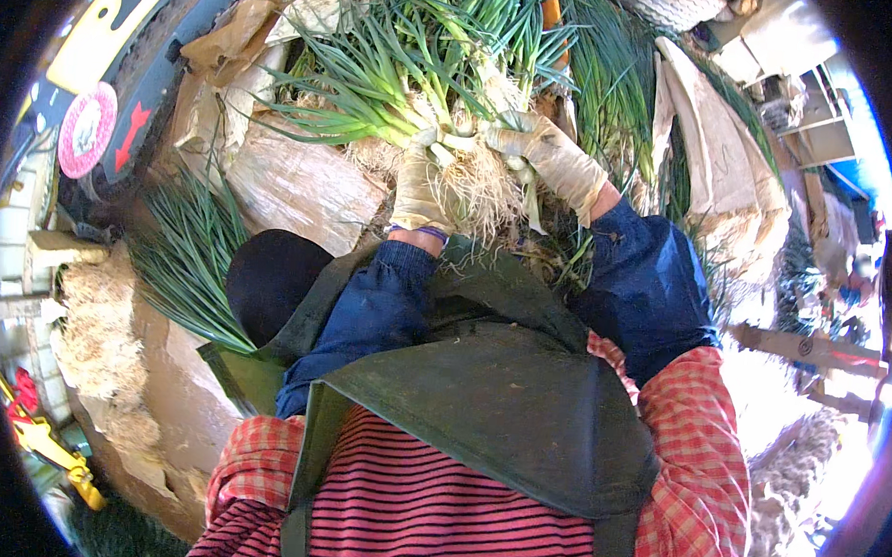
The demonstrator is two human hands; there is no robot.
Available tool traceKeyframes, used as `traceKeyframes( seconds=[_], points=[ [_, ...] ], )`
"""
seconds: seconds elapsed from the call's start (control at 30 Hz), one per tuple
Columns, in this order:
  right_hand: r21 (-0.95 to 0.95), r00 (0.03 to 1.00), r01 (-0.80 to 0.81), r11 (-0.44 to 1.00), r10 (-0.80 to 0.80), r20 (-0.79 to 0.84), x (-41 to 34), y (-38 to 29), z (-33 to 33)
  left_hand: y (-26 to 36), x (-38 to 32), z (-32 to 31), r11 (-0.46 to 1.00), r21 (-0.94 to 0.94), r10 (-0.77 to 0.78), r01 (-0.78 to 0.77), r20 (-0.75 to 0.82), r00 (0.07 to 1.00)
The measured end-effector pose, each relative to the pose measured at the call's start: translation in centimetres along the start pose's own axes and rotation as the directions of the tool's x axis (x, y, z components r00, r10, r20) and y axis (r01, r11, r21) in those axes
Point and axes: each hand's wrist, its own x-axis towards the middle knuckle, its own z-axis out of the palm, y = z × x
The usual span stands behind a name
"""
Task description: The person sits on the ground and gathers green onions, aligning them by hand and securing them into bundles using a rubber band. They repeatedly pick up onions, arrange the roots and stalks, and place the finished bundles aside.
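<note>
My left hand [420, 185], in a stained pale glove, closes around the white stems of some spring onions [392, 122]. Their green leaves fan out up and to the left. A thick tuft of pale roots [482, 184] hangs beside that hand, over the apron. My right hand [549, 160], gloved alike, has its fingers at the stem bases just right of the tuft; whether they grip a stem is hidden. Beneath this hand dangles a limp, pale leaf strip [530, 197]. More spring onions [491, 30] with roots are heaped just beyond both hands.
A dark green apron [486, 405] covers my lap. Brown paper sheeting [302, 178] lies to the left, near another bunch of green leaves [193, 247]. Upright bunches [607, 85] and a folded tan sheet [724, 133] stand at right. A dark machine with a red arrow [133, 136] borders the upper left.
</note>
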Motion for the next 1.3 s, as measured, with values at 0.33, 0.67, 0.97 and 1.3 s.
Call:
traceKeyframes(
  seconds=[0.33, 0.67, 0.97, 1.3],
  points=[
    [-0.099, 0.944, 0.018, 0.995, -0.049, -0.325, -10.9, 0.6, -5.4, -0.1, 0.7, 1.0, 0.995, 0.002, 0.096, -0.097, 0.109, 0.989],
    [-0.367, 0.997, 0.002, 0.93, 0.027, 0.074, -8.4, 4.8, -0.8, -1.5, 4.5, -2.6, 0.848, 0.432, 0.233, -0.307, 0.217, 0.948],
    [0.672, 0.995, 0.091, 0.735, -0.102, -0.022, -6.4, 5.0, 4.6, -0.4, 1.5, -0.3, 0.981, 0.193, -0.07, 0.011, 0.301, 0.951],
    [0.007, 0.86, 0.382, 0.924, -0.359, 0.363, -12.8, 4.5, 3.4, 2.0, -0.3, 2.5, 0.97, -0.126, -0.151, 0.209, 0.364, 0.919]
  ],
)
